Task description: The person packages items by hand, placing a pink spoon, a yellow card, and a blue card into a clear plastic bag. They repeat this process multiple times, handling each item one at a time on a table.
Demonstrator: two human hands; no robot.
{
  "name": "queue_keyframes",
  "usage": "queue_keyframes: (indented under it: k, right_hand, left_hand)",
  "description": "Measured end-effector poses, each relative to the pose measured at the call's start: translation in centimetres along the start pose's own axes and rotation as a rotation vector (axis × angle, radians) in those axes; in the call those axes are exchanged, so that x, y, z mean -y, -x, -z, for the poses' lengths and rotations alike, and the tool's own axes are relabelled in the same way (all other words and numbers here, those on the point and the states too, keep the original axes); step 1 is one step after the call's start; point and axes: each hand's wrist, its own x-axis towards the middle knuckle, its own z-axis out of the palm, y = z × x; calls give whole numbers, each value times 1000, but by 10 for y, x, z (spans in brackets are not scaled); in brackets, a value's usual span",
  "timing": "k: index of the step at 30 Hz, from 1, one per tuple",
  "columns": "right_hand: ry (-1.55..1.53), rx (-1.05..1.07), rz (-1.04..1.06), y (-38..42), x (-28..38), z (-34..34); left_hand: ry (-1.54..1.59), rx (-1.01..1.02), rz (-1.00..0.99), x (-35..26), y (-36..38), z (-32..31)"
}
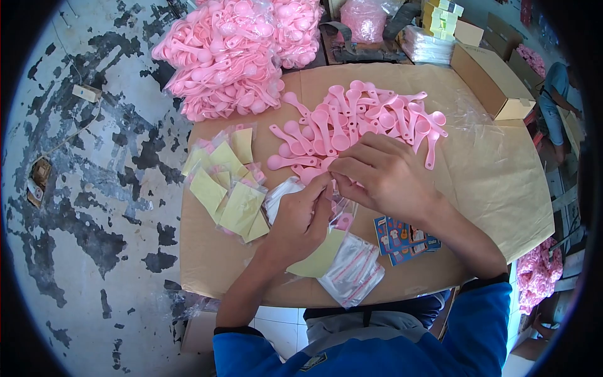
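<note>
Both hands meet over the middle of the table, fingertips close together. My left hand [303,221] is closed in a pinch at the top of a clear plastic bag [342,207], which hangs below the fingers. My right hand [383,178] pinches at the same spot, its fingers curled. What the right fingertips grip is too small to make out. A yellow card [319,256] and a bit of pink show under the hands. Beyond them lies a loose pile of pink spoons [339,119]. Filled bags with yellow cards [242,204] lie left of my left hand.
Empty clear bags [353,271] and blue printed cards [402,239] lie near the front edge of the brown-covered table [502,182]. Large bags of pink spoons [220,56] stand at the back left. A cardboard box [493,81] stands back right. Another person [556,100] is at far right.
</note>
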Motion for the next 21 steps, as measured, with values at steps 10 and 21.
queue_keyframes:
  k: [10,21]
  right_hand:
    - [-265,39,-208,1,-19,-1]
    - [-79,72,10,2,-18,-4]
  left_hand:
    - [23,6,-1,4,-1,-11]
    - [93,-96,94,12,-1,-14]
